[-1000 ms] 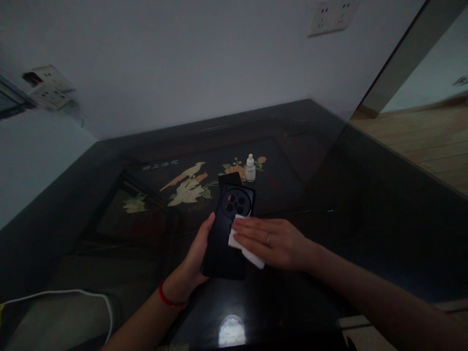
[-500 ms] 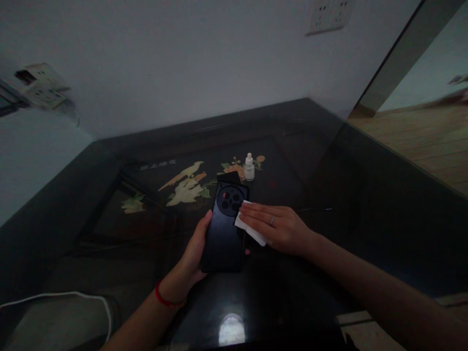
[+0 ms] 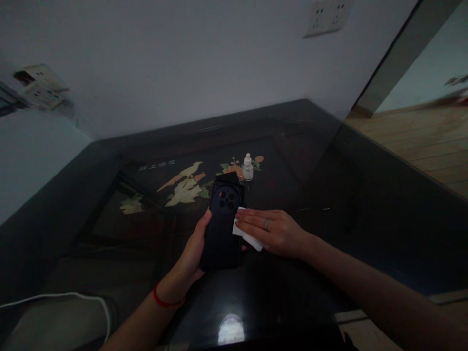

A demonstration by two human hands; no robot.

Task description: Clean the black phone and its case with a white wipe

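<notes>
A dark smartphone (image 3: 221, 239) lies in my left hand (image 3: 192, 251), its back and round camera bump turned up. My left fingers wrap around the phone from beneath, with a fingertip showing at its right edge. My right hand (image 3: 274, 231), with a ring on one finger, presses a folded white tissue (image 3: 250, 240) against the phone's right side, below the cameras. Just beyond the phone's top edge a small white-capped dropper bottle (image 3: 247, 169) stands upright on the dark table. Another flat black item (image 3: 227, 177) shows partly behind the phone's top; its kind is unclear.
The glossy black table (image 3: 310, 161) carries a bird-and-flower picture (image 3: 186, 190) and meets a pale wall at the back. A white cable (image 3: 73, 295) curves at the lower left. Wall sockets (image 3: 327, 18) are mounted above, with a wooden floor (image 3: 413, 136) at the right.
My right hand and the tissue have slid slightly down along the phone's right side. The phone has tilted a little, its back now looking darker. The bottle stays put.
</notes>
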